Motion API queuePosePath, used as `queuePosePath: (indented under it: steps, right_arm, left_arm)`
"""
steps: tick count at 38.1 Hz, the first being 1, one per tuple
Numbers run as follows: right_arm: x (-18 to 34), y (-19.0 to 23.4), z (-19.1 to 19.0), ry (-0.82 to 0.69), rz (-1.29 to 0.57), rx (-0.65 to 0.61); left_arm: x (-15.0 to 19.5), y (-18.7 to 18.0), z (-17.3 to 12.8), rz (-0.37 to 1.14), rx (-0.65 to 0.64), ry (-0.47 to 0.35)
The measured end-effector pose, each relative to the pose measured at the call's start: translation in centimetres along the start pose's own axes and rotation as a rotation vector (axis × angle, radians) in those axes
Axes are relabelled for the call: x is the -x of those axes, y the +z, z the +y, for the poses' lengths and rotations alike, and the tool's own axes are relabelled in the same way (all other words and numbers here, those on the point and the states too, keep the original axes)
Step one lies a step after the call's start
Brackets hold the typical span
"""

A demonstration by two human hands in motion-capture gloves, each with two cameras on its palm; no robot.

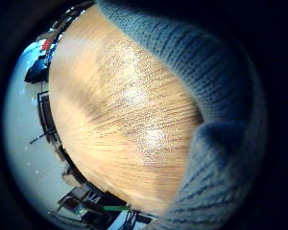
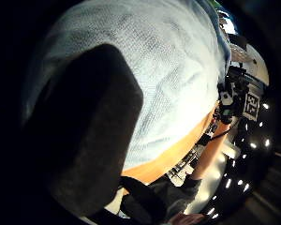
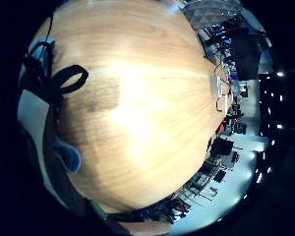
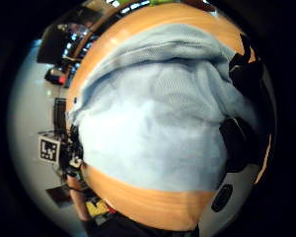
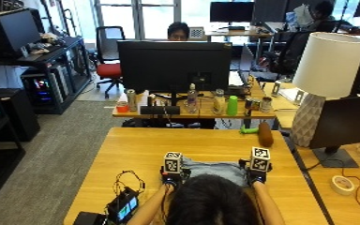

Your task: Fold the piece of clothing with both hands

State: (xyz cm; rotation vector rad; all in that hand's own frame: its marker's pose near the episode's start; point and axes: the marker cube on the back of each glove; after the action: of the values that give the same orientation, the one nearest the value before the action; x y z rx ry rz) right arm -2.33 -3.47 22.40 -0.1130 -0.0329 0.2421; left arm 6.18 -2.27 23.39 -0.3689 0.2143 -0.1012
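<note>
Wooden table [image 5: 168,145] bears pale-blue clothing [image 5: 214,168].

The person's head [image 5: 212,200] hides the near part of the light blue knitted garment [image 5: 212,168] in the outside view. Marker cubes cover most of the left hand [image 5: 169,178] and right hand [image 5: 255,177], so neither hand's fingers can be made out. The garment runs past the edge in the left little finger side palm view.
</note>
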Motion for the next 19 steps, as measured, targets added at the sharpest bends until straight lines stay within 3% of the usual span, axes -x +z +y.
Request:
queuePosePath:
  steps: [5, 10, 17, 19]
  right_arm:
    - [-0.8, -1.5, 1.3, 0.065, -0.114, 0.185]
    - [-1.0, -5.4, 0.8, 0.058, -0.232, 0.099]
    - [2.0, -10.8, -0.9, -0.085, -0.334, -0.01]
    - [4.5, -12.4, -0.6, -0.191, -0.426, -0.017]
  left_arm:
    - [-0.5, -0.1, 0.4, -0.007, 0.052, -0.002]
    - [-0.7, -0.2, 0.6, 0.0, 0.079, -0.01]
    - [-0.8, -0.4, 0.7, 0.026, 0.079, -0.011]
    - [-0.5, -0.4, 0.9, 0.013, 0.092, -0.031]
